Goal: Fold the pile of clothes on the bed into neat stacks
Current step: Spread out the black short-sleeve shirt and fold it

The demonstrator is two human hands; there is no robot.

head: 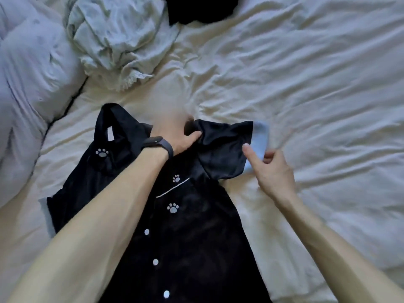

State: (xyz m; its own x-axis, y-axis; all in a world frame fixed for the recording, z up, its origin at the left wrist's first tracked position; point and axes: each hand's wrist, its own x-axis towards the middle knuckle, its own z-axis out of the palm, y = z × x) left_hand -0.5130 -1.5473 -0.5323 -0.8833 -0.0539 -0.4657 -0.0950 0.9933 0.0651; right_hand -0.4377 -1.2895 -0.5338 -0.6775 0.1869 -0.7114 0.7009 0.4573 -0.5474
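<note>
Head view, task's thing: black pyjama shirt (188, 232), lying front-up on the bed sheet (306, 73), directly below and between the forearms; hem towards the person, collar away
Long axis: body runs from near edge to far, tilted slightly left; the right-side sleeve (225, 149) sticks out sideways to the right, across that axis
Left hand (175, 136): clamped on the shirt at the shoulder, where sleeve meets body; thumb curled over the fabric; fingers blurred; dark wristband (159, 145) on the wrist
Right hand (275, 169): pinching the light-blue cuff (261, 136) at the sleeve's outer end, forefinger laid along the cloth
Hands relative: apart, one at each end of the sleeve; sleeve slack and rumpled between them
Governing relation: judged, the sleeve is to be drawn flat or folded in over the body; the right hand holds the free end, the left anchors the pivot
Material: smooth, glossy, satin-like cloth; likely slippery and poor at keeping a crease
Detail: white buttons (155, 262) down the front; paw-print motifs; white piping on the chest pocket; opposite sleeve (65, 204) lies crumpled at left
Pile remaining: crumpled pale mint garment (118, 40) with a frilled edge, and a black garment (196, 9), both well beyond the hands, unfolded
Surroundings: cream sheet heavily wrinkled; pale lilac duvet (28, 73) bunched at left
</note>
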